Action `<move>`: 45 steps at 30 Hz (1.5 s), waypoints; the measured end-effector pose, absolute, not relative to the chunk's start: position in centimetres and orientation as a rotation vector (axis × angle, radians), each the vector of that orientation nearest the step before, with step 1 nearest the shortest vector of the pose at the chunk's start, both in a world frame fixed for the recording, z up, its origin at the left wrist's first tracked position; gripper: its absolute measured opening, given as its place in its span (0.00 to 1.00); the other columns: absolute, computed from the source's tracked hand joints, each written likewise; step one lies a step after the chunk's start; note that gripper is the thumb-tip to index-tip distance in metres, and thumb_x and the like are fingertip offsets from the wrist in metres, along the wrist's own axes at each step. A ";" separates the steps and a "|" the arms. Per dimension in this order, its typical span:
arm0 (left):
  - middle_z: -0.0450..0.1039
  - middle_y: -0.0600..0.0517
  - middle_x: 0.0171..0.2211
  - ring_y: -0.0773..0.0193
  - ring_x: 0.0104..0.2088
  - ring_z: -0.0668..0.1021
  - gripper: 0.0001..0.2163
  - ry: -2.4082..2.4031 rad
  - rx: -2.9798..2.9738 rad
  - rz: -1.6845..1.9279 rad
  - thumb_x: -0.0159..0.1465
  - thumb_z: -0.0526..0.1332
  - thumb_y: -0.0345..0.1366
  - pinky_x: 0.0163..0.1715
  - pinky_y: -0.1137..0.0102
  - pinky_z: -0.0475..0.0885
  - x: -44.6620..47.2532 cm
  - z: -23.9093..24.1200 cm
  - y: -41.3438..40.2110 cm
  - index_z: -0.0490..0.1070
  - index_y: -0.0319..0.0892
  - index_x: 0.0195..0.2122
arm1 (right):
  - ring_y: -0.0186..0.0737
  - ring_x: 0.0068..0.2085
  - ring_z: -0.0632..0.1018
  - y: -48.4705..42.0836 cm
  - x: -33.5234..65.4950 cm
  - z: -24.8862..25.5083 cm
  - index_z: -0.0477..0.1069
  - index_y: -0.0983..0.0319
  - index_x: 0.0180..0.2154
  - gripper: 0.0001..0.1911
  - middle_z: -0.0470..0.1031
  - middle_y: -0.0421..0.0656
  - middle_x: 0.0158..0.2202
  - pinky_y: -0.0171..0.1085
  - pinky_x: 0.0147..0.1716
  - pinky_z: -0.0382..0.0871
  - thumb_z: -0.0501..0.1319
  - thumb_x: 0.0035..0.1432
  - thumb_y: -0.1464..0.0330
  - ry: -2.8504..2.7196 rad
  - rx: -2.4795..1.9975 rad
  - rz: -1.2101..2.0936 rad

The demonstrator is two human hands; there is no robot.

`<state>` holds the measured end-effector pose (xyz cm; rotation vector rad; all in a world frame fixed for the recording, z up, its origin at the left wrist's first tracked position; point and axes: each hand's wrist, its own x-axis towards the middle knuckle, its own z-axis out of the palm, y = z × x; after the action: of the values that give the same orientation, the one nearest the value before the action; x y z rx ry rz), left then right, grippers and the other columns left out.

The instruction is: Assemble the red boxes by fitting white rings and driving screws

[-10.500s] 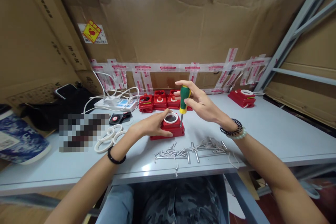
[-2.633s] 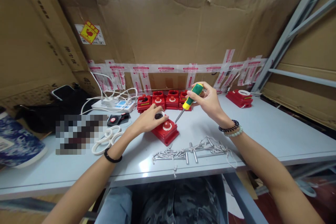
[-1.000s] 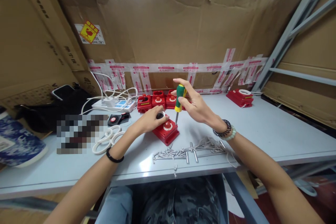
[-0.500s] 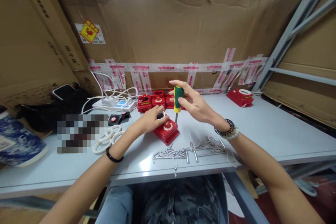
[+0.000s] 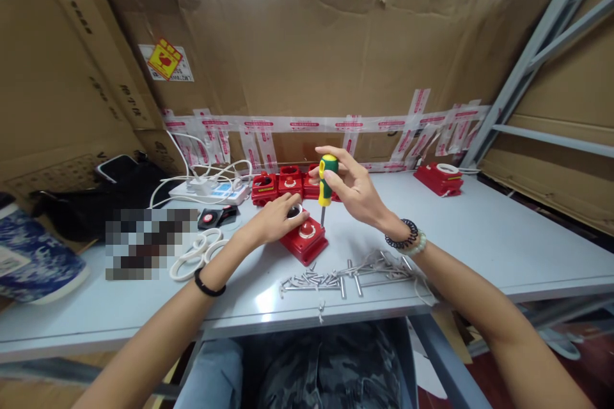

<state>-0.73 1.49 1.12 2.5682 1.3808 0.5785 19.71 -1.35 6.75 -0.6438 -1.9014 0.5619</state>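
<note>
A red box-shaped housing (image 5: 304, 248) with a red dome and a white ring on top sits on the table in front of me. My left hand (image 5: 278, 218) grips its far left end and keeps it against the tabletop. In my right hand (image 5: 352, 186) a screwdriver (image 5: 328, 180) with a green and yellow handle stands nearly upright. Its shaft meets the housing's right corner; the screw head there is too small to make out. Just nearer to me lie several loose screws (image 5: 314, 279) and metal rods with string.
More red housings (image 5: 290, 184) stand in a row behind, and another (image 5: 438, 179) is at the back right. White rings (image 5: 187, 264), a power strip (image 5: 230, 192) with cables and a blue-white container (image 5: 36, 255) are on the left. A cardboard wall (image 5: 297, 57) closes off the back.
My right hand has turned a little around the screwdriver, and its wrist has shifted slightly left. The handle has rotated; the housing and left hand stay put.
</note>
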 end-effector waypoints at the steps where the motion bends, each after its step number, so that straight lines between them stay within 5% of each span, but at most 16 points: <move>1: 0.71 0.46 0.43 0.50 0.44 0.74 0.17 1.383 2.567 0.582 0.65 0.51 0.52 0.44 0.60 0.67 -0.7 1.1 1.5 0.67 0.44 0.42 | 0.36 0.37 0.76 -1.4 19.6 6.7 0.61 0.54 0.54 0.20 0.74 0.40 0.39 0.38 0.35 0.73 0.54 0.62 0.59 -1.885 -0.653 0.539; 6: 0.72 0.46 0.43 0.49 0.45 0.74 0.18 1.377 2.560 0.600 0.65 0.51 0.52 0.44 0.60 0.67 -0.7 1.2 1.3 0.67 0.44 0.43 | 0.36 0.34 0.74 -1.8 19.5 6.6 0.66 0.54 0.50 0.19 0.74 0.40 0.41 0.41 0.37 0.71 0.59 0.58 0.58 -1.860 -0.815 0.146; 10: 0.71 0.46 0.44 0.50 0.45 0.74 0.18 1.383 2.567 0.585 0.65 0.50 0.52 0.45 0.59 0.67 -0.7 1.3 1.3 0.66 0.44 0.44 | 0.37 0.37 0.75 -1.8 19.9 6.8 0.58 0.53 0.58 0.21 0.73 0.41 0.42 0.40 0.34 0.71 0.49 0.64 0.62 -1.964 -0.733 0.385; 13: 0.70 0.46 0.42 0.51 0.43 0.74 0.17 1.390 2.585 0.541 0.66 0.50 0.51 0.45 0.59 0.66 -0.7 1.3 1.4 0.66 0.44 0.42 | 0.34 0.33 0.75 -1.5 19.9 6.9 0.59 0.53 0.57 0.21 0.73 0.39 0.38 0.37 0.31 0.71 0.51 0.63 0.60 -2.003 -0.695 0.459; 18: 0.70 0.45 0.45 0.49 0.45 0.74 0.17 1.382 2.601 0.544 0.66 0.50 0.51 0.46 0.58 0.66 -0.8 1.2 1.5 0.66 0.44 0.45 | 0.36 0.31 0.74 -1.9 19.6 6.9 0.67 0.57 0.52 0.22 0.74 0.40 0.34 0.39 0.34 0.69 0.58 0.59 0.56 -1.931 -0.901 0.001; 23: 0.70 0.45 0.44 0.50 0.44 0.74 0.17 1.400 2.603 0.515 0.66 0.49 0.51 0.46 0.58 0.66 -0.7 1.3 1.3 0.65 0.43 0.44 | 0.35 0.31 0.74 -2.1 20.0 7.2 0.55 0.52 0.61 0.25 0.74 0.38 0.37 0.38 0.33 0.70 0.51 0.63 0.62 -2.068 -0.762 0.284; 29: 0.70 0.45 0.45 0.50 0.46 0.74 0.17 1.395 2.607 0.513 0.67 0.49 0.51 0.47 0.58 0.66 -0.7 1.3 1.3 0.65 0.44 0.44 | 0.34 0.26 0.70 -1.8 19.8 6.8 0.66 0.57 0.53 0.23 0.72 0.38 0.28 0.38 0.30 0.66 0.59 0.58 0.57 -1.973 -0.912 0.007; 36: 0.71 0.46 0.44 0.50 0.44 0.75 0.18 1.423 2.586 0.509 0.66 0.49 0.51 0.46 0.59 0.67 -0.7 1.3 1.3 0.66 0.44 0.45 | 0.32 0.32 0.73 -1.8 20.8 7.6 0.56 0.56 0.60 0.25 0.73 0.40 0.39 0.35 0.32 0.70 0.53 0.60 0.68 -2.130 -0.664 0.454; 41: 0.70 0.45 0.50 0.48 0.49 0.73 0.20 1.403 2.605 0.524 0.66 0.48 0.52 0.47 0.58 0.66 -0.7 1.3 1.2 0.64 0.44 0.50 | 0.32 0.28 0.69 -1.8 20.1 7.1 0.65 0.59 0.48 0.19 0.71 0.38 0.32 0.37 0.30 0.66 0.61 0.56 0.60 -1.986 -0.868 0.096; 45: 0.70 0.45 0.49 0.49 0.49 0.73 0.20 1.410 2.599 0.544 0.66 0.48 0.52 0.47 0.58 0.66 -0.6 1.3 1.2 0.65 0.45 0.50 | 0.33 0.29 0.70 -2.0 20.3 7.2 0.59 0.58 0.55 0.23 0.72 0.39 0.35 0.37 0.30 0.66 0.59 0.58 0.64 -2.053 -0.818 0.160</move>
<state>-0.64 1.22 1.30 2.5991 1.4098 0.5445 20.31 -2.03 7.20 -0.8183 -2.0526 0.1598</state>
